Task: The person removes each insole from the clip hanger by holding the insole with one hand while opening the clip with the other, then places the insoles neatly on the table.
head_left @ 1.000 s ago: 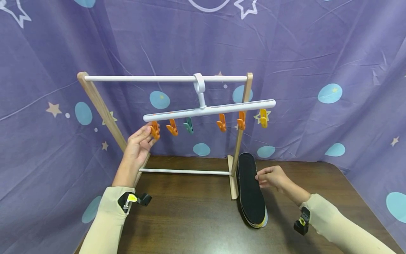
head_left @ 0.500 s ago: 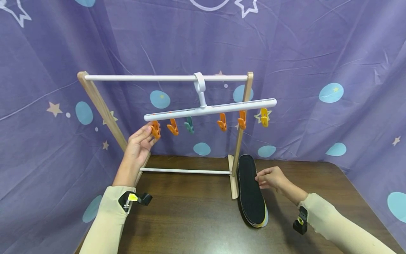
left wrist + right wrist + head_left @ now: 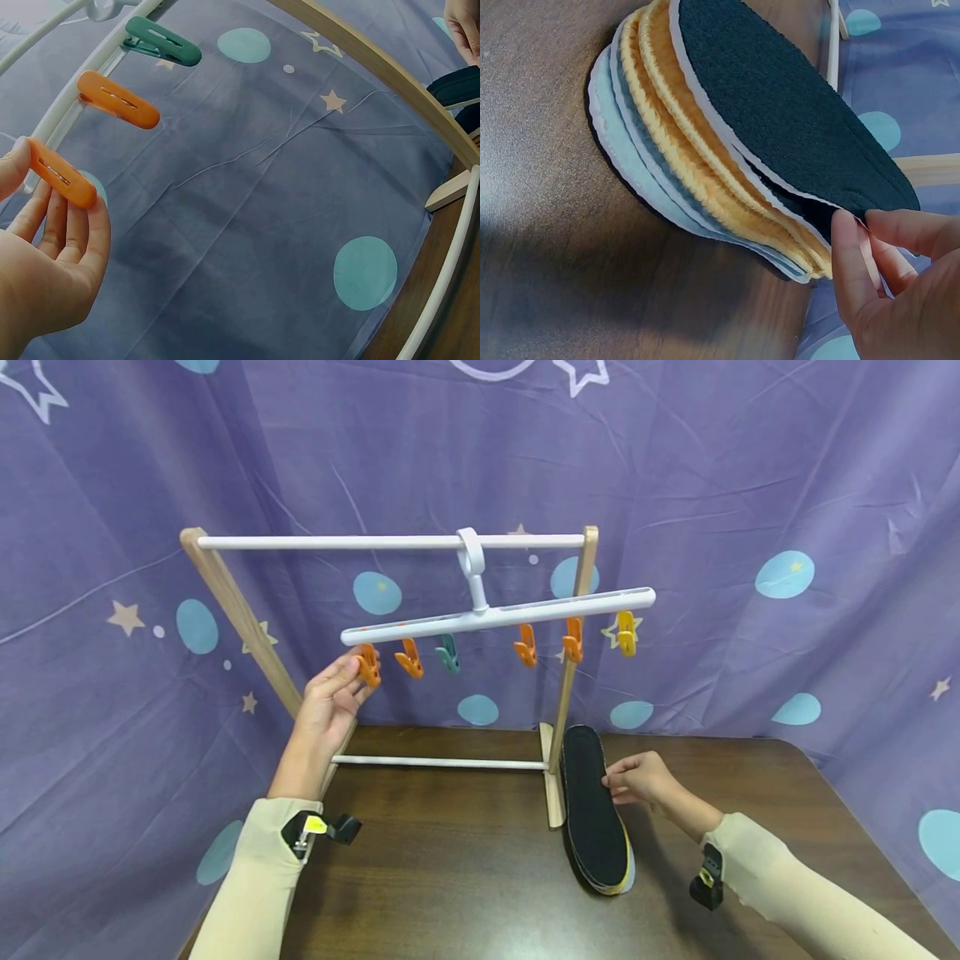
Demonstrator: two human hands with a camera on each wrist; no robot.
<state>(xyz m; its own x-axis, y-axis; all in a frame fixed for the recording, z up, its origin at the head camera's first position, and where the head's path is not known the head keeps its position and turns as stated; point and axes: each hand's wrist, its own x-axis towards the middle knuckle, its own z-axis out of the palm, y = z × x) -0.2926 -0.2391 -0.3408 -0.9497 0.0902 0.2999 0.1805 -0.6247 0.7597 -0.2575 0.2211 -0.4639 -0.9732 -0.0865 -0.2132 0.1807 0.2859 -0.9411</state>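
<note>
My left hand [image 3: 330, 697] pinches the leftmost orange clothespin [image 3: 64, 174] between thumb and fingers, under the low left end of a white clip hanger [image 3: 420, 628]. At the right, my right hand [image 3: 643, 781] pinches the edge of the top black insole [image 3: 787, 105]. That edge is lifted a little, with a dark gap beneath it in the right wrist view. Below lie more insoles in a stack, with yellow fuzzy layers [image 3: 697, 187] and pale blue layers [image 3: 645, 172]. The hanger hooks over the rack's top white rod [image 3: 322, 542] and tilts up to the right.
Other clothespins hang along the hanger: orange [image 3: 408, 658], green [image 3: 447, 653] and yellow [image 3: 626, 633]. The wooden rack post [image 3: 573, 652] stands just left of the insoles, its foot on the brown table [image 3: 450, 860]. A patterned purple curtain [image 3: 712, 485] surrounds the table.
The far end of the top insole dips slightly from the first frame. Both hands keep their holds, and the view shifts only a little.
</note>
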